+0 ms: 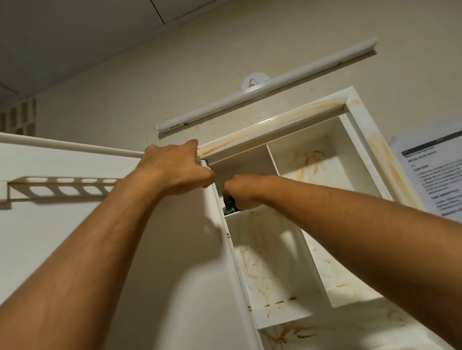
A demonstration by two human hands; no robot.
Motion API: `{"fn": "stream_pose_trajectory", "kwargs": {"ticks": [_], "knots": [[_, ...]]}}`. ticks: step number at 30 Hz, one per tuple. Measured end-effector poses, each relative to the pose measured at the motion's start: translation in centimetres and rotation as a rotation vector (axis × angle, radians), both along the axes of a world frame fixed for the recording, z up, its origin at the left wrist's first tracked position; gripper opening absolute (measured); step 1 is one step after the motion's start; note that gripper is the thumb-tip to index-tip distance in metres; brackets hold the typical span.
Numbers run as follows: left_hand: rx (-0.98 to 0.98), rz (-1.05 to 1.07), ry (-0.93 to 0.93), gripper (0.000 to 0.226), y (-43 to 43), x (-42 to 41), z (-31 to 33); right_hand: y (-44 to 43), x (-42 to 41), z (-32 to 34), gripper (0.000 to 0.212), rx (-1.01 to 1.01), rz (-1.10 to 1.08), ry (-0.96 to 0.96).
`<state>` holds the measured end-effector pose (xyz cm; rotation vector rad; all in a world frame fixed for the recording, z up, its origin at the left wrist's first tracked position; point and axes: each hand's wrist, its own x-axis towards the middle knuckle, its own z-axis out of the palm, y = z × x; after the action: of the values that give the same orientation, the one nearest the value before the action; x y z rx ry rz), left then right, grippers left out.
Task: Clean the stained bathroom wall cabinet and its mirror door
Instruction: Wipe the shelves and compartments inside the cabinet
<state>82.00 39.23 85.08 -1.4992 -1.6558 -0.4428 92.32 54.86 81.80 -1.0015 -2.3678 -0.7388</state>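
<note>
The wall cabinet (354, 134) is seen from below, with its door (96, 258) swung open to its left. The mirror face is turned away and cannot be seen. The door's top corner, just beside the cabinet's frame, is held by the left hand (176, 171), its grip curled over the edge. Inside the cabinet's upper left compartment a green cloth (229, 205) is clutched in the closed grip of the right hand (242, 191), and most of it is hidden by the fist. Orange-brown stains (254, 268) are smeared across the cabinet's shelves and frame. Above the cabinet a light bar (268, 87) is fixed; its small print cannot be read. To the cabinet's right a printed sheet (442, 172) is cut off, its text blurred.
</note>
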Motion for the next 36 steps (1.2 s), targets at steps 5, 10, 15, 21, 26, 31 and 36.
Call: {"fn": "stream_pose_trajectory", "kwargs": {"ticks": [5, 10, 15, 21, 26, 31, 36], "knots": [[-0.002, -0.021, 0.025, 0.041, -0.1, 0.0, 0.2, -1.5, 0.1, -0.8, 0.021, 0.356, -0.303, 0.133], [0.036, -0.024, 0.052, 0.036, 0.1, -0.1, 0.1, -0.1, 0.4, -1.4, 0.017, 0.255, -0.105, 0.693], [0.068, -0.03, 0.072, 0.036, 0.5, -0.2, 0.0, 0.5, -3.2, -1.1, 0.023, 0.048, 0.092, 0.689], [0.072, -0.03, 0.066, 0.046, 0.4, -0.5, -0.1, 0.5, 0.7, 0.7, 0.033, 0.244, -0.095, -0.061], [0.076, -0.02, 0.082, 0.044, 0.3, -0.5, -0.1, 0.9, 0.7, -0.3, 0.022, 0.295, -0.324, 0.154], [0.068, -0.019, 0.08, 0.044, 0.3, -0.2, -0.2, 0.0, -2.0, -0.2, 0.009, -0.043, -0.153, 0.122], [0.06, -0.024, 0.079, 0.046, 0.2, -0.5, -0.1, 0.0, -1.2, -0.2, 0.016, -0.272, 0.039, 0.228]]}}
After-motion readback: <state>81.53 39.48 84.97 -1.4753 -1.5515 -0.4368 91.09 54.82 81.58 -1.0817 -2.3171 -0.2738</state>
